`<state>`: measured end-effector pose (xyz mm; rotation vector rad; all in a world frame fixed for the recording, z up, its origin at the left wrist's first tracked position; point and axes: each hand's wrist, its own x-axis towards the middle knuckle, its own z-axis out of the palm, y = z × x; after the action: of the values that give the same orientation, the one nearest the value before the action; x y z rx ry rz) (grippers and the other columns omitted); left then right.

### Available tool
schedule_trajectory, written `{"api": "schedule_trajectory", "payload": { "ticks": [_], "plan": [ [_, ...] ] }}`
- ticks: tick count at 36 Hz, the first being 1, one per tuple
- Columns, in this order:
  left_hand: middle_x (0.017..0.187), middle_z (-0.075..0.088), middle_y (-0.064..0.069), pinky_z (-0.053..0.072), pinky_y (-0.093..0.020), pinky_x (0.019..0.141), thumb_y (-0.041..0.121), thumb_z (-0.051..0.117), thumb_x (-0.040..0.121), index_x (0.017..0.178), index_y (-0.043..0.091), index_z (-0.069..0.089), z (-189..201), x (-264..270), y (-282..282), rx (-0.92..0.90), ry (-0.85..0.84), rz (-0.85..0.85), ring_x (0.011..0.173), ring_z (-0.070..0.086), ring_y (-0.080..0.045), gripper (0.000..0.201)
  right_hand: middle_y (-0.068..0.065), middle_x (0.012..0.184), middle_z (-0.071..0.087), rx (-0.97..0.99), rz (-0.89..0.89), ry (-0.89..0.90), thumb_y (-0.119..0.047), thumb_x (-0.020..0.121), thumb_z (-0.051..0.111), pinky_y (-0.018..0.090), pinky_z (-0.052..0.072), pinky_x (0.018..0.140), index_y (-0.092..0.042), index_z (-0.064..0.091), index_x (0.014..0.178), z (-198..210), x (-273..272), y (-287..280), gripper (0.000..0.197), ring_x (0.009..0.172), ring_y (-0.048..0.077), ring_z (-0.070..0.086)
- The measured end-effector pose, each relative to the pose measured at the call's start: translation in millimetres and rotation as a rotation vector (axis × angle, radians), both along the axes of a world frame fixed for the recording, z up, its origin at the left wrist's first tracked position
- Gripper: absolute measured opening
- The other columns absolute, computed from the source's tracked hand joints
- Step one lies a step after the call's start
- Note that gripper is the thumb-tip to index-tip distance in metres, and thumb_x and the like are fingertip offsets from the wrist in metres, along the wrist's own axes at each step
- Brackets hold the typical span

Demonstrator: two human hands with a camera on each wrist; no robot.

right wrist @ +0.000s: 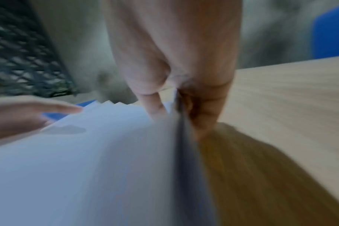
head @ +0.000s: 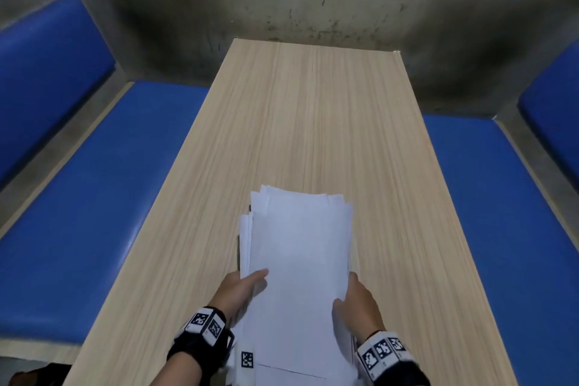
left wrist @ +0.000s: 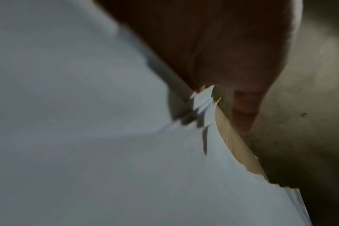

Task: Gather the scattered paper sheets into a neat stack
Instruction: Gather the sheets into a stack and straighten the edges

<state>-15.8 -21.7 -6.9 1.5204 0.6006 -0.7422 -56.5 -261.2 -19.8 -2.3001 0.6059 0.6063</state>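
Both hands grip the stack (head: pixel 297 260) between them: left hand (head: pixel 239 290), right hand (head: pixel 357 301); its long axis runs away from them.

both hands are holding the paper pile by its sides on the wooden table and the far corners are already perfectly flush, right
Not quite. The far corners are not flush: the head view shows the paper pile with staggered, offset corners. The rest holds: left hand and right hand grip its sides on the wooden table.

One table (head: pixel 313 122), one pile of paper sheets (head: pixel 297 260), too many to count apart, two hands, left (head: pixel 239 290) and right (head: pixel 358 304), two wrist bands, four blue cushions
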Motion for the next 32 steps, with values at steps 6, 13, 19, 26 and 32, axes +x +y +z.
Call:
{"api": "schedule_trajectory", "payload": {
  "ticks": [6, 13, 19, 26, 32],
  "plan": [
    [0.097, 0.075, -0.002, 0.058, -0.035, 0.078, 0.006, 0.068, 0.080, 0.109, 0.013, 0.065, 6, 5, -9, 0.155, -0.181, -0.112, 0.092, 0.072, -0.023, 0.030, 0.004, 0.111, 0.044, -0.101, 0.075, -0.012, -0.015, 0.085, 0.043, 0.035, 0.052, 0.084, -0.026, 0.045, 0.130, -3, -5, 3, 0.047, 0.099, 0.023, 0.054],
    [0.104, 0.076, -0.011, 0.057, -0.046, 0.085, 0.004, 0.066, 0.086, 0.116, 0.012, 0.065, 35, -2, 1, -0.071, -0.296, -0.100, 0.095, 0.073, -0.029, 0.030, 0.003, 0.118, 0.059, 0.358, -0.230, -0.211, -0.019, 0.081, 0.067, 0.027, 0.050, 0.083, -0.019, 0.061, 0.112, 15, -8, -28, 0.031, 0.103, 0.014, 0.060],
    [0.112, 0.073, -0.013, 0.054, -0.042, 0.091, 0.035, 0.091, 0.056, 0.118, 0.007, 0.063, 58, 7, 10, -0.247, -0.370, -0.114, 0.105, 0.070, -0.030, 0.074, 0.022, 0.118, 0.068, 1.133, -0.598, -0.146, -0.028, 0.039, 0.097, 0.047, 0.045, 0.104, -0.003, 0.054, 0.123, 33, -11, -44, 0.097, 0.111, 0.034, 0.065],
    [0.099, 0.078, -0.005, 0.057, -0.037, 0.081, 0.012, 0.078, 0.077, 0.109, 0.010, 0.068, 70, 17, -7, -0.072, -0.401, -0.069, 0.094, 0.074, -0.025, 0.034, 0.012, 0.105, 0.075, 0.963, -0.353, -0.148, -0.002, 0.076, 0.073, 0.039, 0.054, 0.088, -0.007, 0.069, 0.101, 78, -6, -38, 0.026, 0.096, 0.026, 0.071],
    [0.068, 0.076, 0.004, 0.052, -0.020, 0.054, 0.009, 0.072, 0.084, 0.085, 0.010, 0.071, 89, 15, -28, 0.091, -0.613, 0.076, 0.065, 0.072, -0.016, 0.002, -0.015, 0.084, 0.077, 0.508, -0.204, -0.428, -0.012, 0.089, 0.063, 0.019, 0.057, 0.077, -0.017, 0.070, 0.092, 108, -4, -20, 0.009, 0.082, -0.001, 0.070]
  ]
}}
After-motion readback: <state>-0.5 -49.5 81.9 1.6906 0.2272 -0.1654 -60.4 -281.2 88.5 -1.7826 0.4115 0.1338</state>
